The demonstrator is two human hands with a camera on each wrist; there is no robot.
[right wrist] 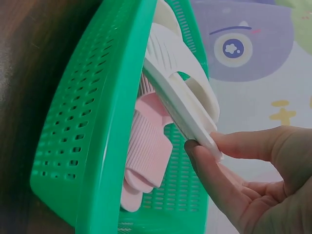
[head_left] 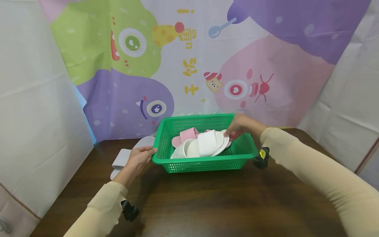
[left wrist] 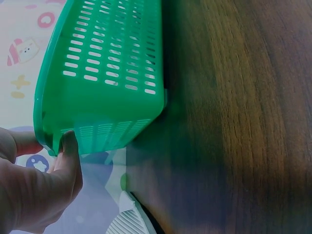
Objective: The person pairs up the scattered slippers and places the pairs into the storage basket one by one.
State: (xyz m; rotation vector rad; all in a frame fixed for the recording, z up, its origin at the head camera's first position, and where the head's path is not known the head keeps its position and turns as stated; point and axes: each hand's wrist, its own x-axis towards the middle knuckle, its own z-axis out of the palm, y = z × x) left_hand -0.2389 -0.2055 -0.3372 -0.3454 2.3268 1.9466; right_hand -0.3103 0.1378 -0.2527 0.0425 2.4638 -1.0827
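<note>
Desk (head_left: pixel 207 204): dark wood-grain top, nearest the viewer; carries all items below.

Left hand (head_left: pixel 139 159): sleeve in beige; fingers curled against the left end of the basket, gripping its rim, thumb on the outer wall as the left wrist view shows.

Grey slipper (head_left: pixel 124 158): ribbed, lying on the desk just behind and under the left hand, outside the basket; a second pale piece beside it is probably its pair, though mostly hidden.

Green basket (head_left: pixel 204 163): perforated plastic, rectangular, standing on the desk at centre.

White slipper (head_left: pixel 207 143): ribbed strap, lying tilted inside the basket on top of another white one.

Pink slipper (head_left: pixel 186 135): inside the basket, beneath and behind the white slipper.

Right hand (head_left: pixel 240 126): reaching over the basket's far right corner; thumb and fingers pinch the sole edge of the white slipper.

Backdrop (head_left: pixel 189 59): cartoon monster cloth hanging behind the desk.
</note>
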